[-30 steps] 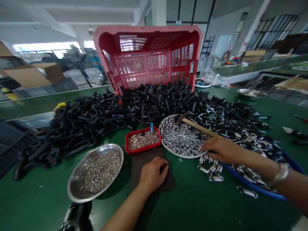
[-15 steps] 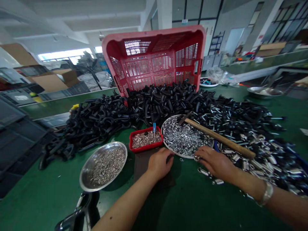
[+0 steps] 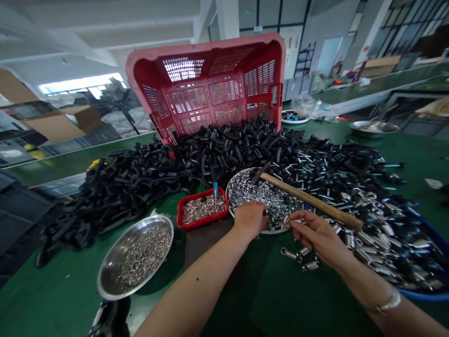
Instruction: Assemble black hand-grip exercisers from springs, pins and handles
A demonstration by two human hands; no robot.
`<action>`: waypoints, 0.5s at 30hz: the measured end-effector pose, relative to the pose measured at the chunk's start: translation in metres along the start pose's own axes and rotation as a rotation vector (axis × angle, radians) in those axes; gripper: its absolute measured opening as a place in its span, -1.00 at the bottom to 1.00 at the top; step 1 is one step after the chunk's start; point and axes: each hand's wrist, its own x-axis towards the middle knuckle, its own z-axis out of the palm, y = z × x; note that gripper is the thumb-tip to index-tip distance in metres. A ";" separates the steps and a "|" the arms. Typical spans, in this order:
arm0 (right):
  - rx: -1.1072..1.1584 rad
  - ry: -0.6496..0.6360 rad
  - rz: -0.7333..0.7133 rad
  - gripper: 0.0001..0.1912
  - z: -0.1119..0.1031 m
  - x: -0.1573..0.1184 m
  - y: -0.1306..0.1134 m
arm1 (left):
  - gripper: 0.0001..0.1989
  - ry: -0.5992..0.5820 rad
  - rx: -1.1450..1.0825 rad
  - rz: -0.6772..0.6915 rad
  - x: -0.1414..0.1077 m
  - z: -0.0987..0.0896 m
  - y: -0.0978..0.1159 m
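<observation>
My left hand [image 3: 250, 219] is closed over the near side of a round white-rimmed tray [image 3: 229, 206] of small shiny metal parts. A small dark bit shows at its fingertips, too little to name. Right of it, my right hand [image 3: 317, 236] pinches a small metal spring [image 3: 287, 220] at the tray's near right rim. Several loose springs [image 3: 289, 253] with hooked ends lie on the green table just below that hand. A hammer [image 3: 312, 199] with a wooden handle rests across the tray, its handle reaching over the springs and black parts at right.
A red box [image 3: 182, 223] of small pins, with a blue-handled tool upright in it, stands left of the tray. Further left is a steel bowl [image 3: 105, 281] of small rings. Black plastic parts [image 3: 140, 178] are heaped behind, before a tipped red crate [image 3: 206, 47].
My left hand has moved right, from the dark plate to over the tray. My right hand has lifted slightly and turned, with a spring now showing in its fingertips. The view has shifted slightly.
</observation>
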 end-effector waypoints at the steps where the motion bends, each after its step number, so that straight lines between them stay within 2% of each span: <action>1: 0.006 -0.004 -0.001 -0.71 0.001 0.001 0.000 | -0.80 0.002 -0.004 -0.020 -0.001 -0.001 -0.002; 6: -0.039 -0.026 -0.002 -0.68 0.004 0.001 -0.005 | -0.78 0.051 -0.087 -0.006 -0.005 -0.006 -0.009; 10: -0.080 -0.002 -0.009 -0.66 0.004 -0.001 -0.006 | -0.75 0.020 -0.115 0.080 -0.003 -0.004 -0.006; 15: -0.092 0.037 -0.023 -0.66 0.000 -0.003 -0.006 | -0.78 -0.035 -0.027 0.044 0.010 -0.002 -0.005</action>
